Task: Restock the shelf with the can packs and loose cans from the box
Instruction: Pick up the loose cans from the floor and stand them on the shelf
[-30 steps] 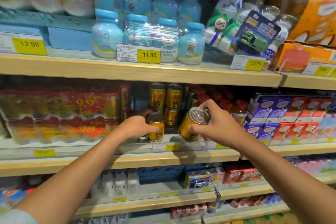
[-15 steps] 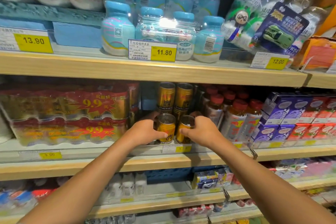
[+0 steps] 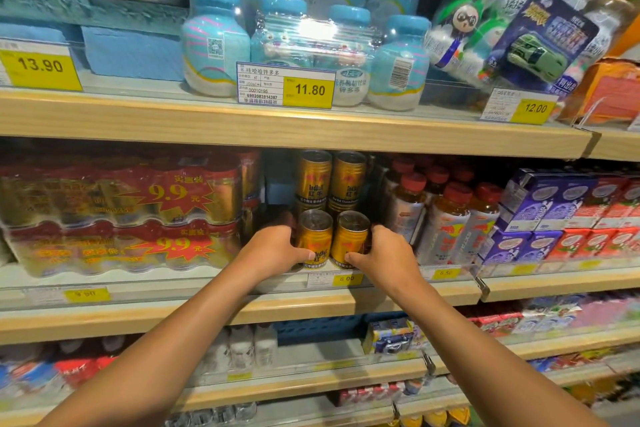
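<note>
on the middle shelf (image 3: 311, 310), the left hand (image 3: 273, 251) grips the left gold can (image 3: 314, 236) and the right hand (image 3: 388, 253) grips the right gold can (image 3: 349, 236), both upright, side by side before stacked cans (image 3: 330, 177)

Bright shop light, glare on wrapped bottles (image 3: 313, 33), blurred, bowed edges
</note>
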Motion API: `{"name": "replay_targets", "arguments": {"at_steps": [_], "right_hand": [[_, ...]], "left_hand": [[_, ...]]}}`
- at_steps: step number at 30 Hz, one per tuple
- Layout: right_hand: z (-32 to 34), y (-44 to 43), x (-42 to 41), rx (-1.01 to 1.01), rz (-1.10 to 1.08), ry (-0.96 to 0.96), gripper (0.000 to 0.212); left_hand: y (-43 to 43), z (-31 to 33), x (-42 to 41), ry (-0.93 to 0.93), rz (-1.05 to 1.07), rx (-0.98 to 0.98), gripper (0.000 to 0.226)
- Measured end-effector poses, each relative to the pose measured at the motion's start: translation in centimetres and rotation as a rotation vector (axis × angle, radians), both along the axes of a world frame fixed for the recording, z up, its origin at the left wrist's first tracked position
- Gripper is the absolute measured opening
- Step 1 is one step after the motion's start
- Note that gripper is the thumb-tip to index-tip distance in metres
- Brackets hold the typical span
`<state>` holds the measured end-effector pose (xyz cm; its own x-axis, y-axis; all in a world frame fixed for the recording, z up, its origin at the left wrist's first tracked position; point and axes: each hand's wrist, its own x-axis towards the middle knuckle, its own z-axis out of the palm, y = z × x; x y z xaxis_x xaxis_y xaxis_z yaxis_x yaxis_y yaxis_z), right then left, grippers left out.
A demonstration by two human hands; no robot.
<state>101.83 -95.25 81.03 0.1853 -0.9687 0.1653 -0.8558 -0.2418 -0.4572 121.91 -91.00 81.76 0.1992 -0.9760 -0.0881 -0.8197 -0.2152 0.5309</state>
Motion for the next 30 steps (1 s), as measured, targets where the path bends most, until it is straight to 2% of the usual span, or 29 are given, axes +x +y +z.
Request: {"name": "replay_targets", "arguments": {"at_steps": [8, 18, 23, 26, 30], "right_hand": [[0.2, -0.7, 0.3, 0.004, 0.01, -0.008, 0.032], [0.1, -1.0, 0.5, 0.014, 0.001, -0.005, 0.038], [0.2, -0.6, 0.2, 0.006, 0.009, -0.023, 0.044], [0.1, 0.2, -0.3, -0.056, 0.059, -0.016, 0.049], [0.1, 2.1, -1.1, -0.204, 0.191, -0.102, 0.044]], "left_hand": [[-0.3, 0.1, -0.1, -0.017, 0.002, -0.021, 0.059], [-0.1, 0.4, -0.5, 0.003, 0.02, -0.013, 0.049], [0.6, 0.6, -0.5, -0.017, 0.04, -0.017, 0.051], [1.5, 0.9, -0.9, -0.022, 0.079, -0.033, 0.067], [3.8, 1.3, -1.5, -0.052, 0.112, -0.058, 0.089]]}}
